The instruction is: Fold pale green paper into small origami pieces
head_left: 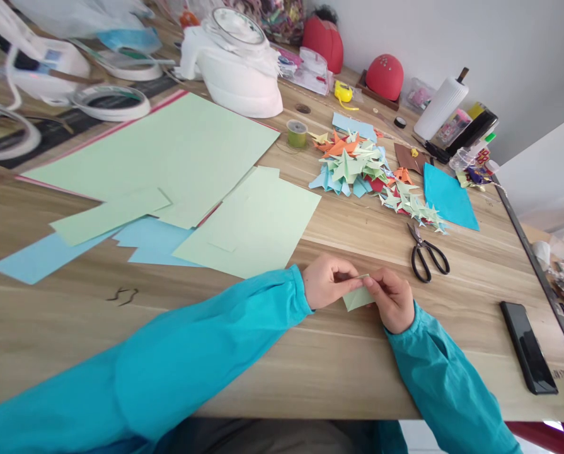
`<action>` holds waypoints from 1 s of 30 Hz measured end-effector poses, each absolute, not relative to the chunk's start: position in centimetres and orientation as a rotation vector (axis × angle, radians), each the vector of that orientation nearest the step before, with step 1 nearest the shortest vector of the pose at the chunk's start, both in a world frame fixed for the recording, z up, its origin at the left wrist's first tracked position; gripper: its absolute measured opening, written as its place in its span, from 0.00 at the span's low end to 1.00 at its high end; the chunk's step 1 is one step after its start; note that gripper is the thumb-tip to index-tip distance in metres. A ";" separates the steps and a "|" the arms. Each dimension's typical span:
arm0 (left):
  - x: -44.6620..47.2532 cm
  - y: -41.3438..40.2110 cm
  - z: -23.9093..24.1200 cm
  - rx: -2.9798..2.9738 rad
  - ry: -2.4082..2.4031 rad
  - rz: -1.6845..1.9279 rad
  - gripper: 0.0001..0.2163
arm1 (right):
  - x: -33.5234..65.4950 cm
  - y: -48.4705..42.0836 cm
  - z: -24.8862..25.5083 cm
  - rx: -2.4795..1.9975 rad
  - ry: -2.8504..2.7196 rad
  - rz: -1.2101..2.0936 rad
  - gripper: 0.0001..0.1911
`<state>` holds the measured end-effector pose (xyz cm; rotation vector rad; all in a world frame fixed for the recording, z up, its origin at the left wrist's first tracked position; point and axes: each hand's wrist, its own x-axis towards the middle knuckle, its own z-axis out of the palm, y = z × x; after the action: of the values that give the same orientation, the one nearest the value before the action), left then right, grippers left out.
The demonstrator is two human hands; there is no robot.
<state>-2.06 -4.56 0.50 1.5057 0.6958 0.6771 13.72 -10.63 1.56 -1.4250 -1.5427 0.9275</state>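
A small folded piece of light green paper (357, 299) is pinched between my two hands, just above the wooden table. My left hand (328, 281) grips its upper left part, fingers closed. On the right side, my right hand (390, 297) presses it between thumb and fingers. Part of the paper is hidden behind the fingertips. Black-handled scissors (426, 254) lie on the table a little beyond my right hand. Farther back is a pile of folded paper stars (352, 165) in green, blue, orange and red.
Large green sheets (168, 145) and blue paper strips (45, 257) cover the left side. A phone (528, 347) lies near the right edge. A spool of green thread (297, 133), a turquoise cloth-like square (449, 197) and a yellow tape measure (343, 92) are farther back.
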 end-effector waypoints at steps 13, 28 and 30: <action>-2.1 -4.7 0.9 1.518 0.763 0.623 0.03 | 13.7 -10.1 1.5 -1.383 -1.626 0.729 0.07; -2.0 -4.7 0.6 1.498 0.796 0.567 0.07 | 14.0 -9.6 1.2 -1.363 -1.321 0.714 0.07; -2.1 -4.7 0.5 1.511 0.763 0.556 0.07 | 14.1 -9.5 1.2 -1.355 -1.297 0.751 0.08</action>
<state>-2.09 -4.75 0.46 1.5110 0.7634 0.5564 14.13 -9.50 1.25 -1.3545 -1.2974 0.7511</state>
